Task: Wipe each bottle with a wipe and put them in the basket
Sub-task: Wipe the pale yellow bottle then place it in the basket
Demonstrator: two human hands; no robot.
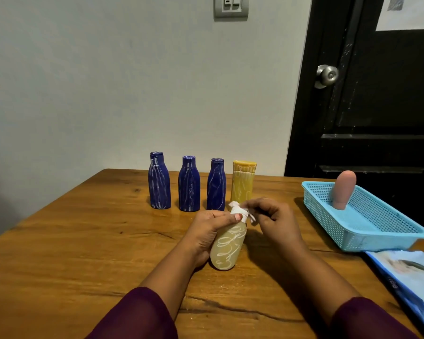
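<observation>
Four chalk-streaked containers stand in a row on the wooden worktop [83, 241]: three blue bottles [189, 184] and one yellow bottle [242, 182]. In front, the left hand [206, 231] grips a tilted, translucent pale bottle [227, 248]. The right hand [274, 221] pinches a white wipe [240, 211] at its cap. A pink bottle [344, 192] stands in the blue mesh basket [377, 241].

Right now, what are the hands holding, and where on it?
The left hand grips the pale bottle around its upper body. The right hand pinches a white wipe at the bottle's top.
</observation>
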